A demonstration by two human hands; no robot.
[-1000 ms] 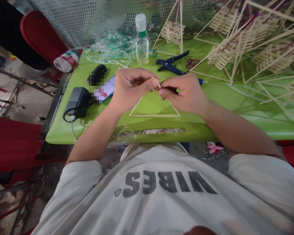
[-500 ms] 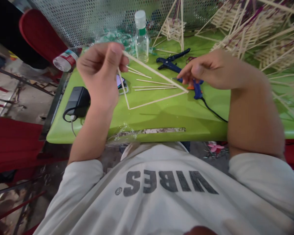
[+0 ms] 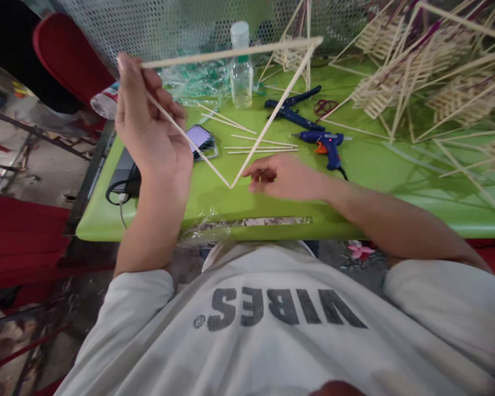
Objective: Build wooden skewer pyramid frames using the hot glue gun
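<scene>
Blue glue gun, green table

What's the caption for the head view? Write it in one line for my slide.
Left hand lifts a stick triangle over the green table; right hand rests open near the glue gun.

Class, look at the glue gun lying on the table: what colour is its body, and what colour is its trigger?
The glue gun is blue with an orange trigger, seen in the head view.

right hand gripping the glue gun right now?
No. The right hand hovers low over the green table, fingers loosely curled and holding nothing, while the blue glue gun lies apart from it farther back on the table.
</scene>
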